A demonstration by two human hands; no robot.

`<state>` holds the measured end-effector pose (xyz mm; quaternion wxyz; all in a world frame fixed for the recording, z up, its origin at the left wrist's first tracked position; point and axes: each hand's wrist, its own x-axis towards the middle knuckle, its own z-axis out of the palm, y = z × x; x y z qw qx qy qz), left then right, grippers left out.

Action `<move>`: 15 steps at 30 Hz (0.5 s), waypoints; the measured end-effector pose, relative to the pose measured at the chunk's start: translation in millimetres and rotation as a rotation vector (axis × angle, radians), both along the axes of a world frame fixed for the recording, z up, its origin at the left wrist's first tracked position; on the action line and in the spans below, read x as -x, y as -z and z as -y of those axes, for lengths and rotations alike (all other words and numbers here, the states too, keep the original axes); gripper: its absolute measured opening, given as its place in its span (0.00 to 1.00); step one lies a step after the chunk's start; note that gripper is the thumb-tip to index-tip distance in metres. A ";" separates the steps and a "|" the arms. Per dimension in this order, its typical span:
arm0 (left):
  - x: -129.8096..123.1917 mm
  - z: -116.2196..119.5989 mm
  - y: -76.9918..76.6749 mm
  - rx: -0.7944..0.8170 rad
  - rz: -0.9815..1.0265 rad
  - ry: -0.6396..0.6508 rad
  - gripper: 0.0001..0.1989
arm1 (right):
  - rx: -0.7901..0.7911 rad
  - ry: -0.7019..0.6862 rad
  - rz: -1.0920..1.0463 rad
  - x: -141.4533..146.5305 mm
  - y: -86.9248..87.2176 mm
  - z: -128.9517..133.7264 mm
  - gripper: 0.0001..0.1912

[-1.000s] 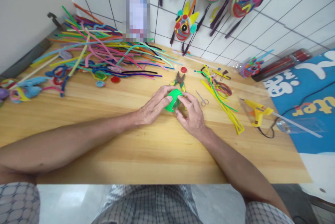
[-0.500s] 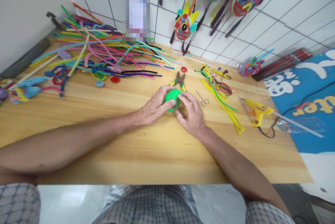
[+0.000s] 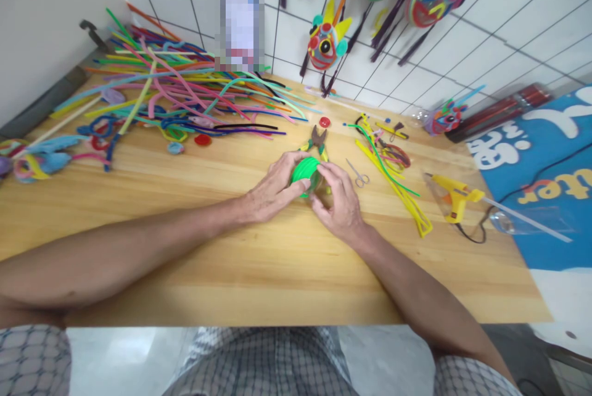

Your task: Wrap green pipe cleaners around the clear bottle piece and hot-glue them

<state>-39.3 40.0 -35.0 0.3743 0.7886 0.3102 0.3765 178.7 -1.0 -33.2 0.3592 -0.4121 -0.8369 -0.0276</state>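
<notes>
Between my hands is a small rounded piece point(image 3: 304, 170) with rows of bright green fuzzy stem, like pipe cleaner, wound round it. Its lower right part looks clear. My left hand point(image 3: 277, 187) grips it from the left, with the thumb along its lower front. The fingertips of my right hand point(image 3: 340, 197) press against its right upper edge, and the right thumb is under its lower right side. Just beyond lie pliers point(image 3: 319, 137) with green and yellow handles, jaws pointing away. Small scissors point(image 3: 359, 176) rest right of my right hand.
A heap of coloured pipe cleaners point(image 3: 194, 84) covers the back left. Yellow stems point(image 3: 398, 192) and a yellow glue gun point(image 3: 456, 193) with its cord lie to the right. Decorated masks point(image 3: 325, 44) with tassels hang on the tiled wall. A red disc point(image 3: 324, 122) lies behind the pliers.
The green-wound piece has turned slightly between my hands, and more of its clear part shows at the right. Both hands stay in nearly the same place.
</notes>
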 end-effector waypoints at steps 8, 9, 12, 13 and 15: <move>1.0 -2.2 2.3 -0.084 -0.018 0.048 0.32 | 0.009 -0.016 -0.024 -1.2 -0.3 -0.4 0.40; 1.1 -2.2 2.2 -0.089 -0.024 0.050 0.31 | 0.018 -0.014 -0.026 -1.4 -0.4 -0.6 0.40; 0.8 -1.7 1.6 -0.101 -0.033 0.053 0.31 | 0.027 -0.013 -0.031 -2.1 -0.8 -1.1 0.41; 0.7 -1.6 1.5 -0.105 -0.032 0.055 0.31 | 0.026 -0.011 -0.027 -2.2 -1.1 -1.3 0.40; 0.2 -1.2 1.5 -0.106 -0.029 0.053 0.31 | 0.017 -0.003 -0.012 -2.2 -1.6 -1.4 0.40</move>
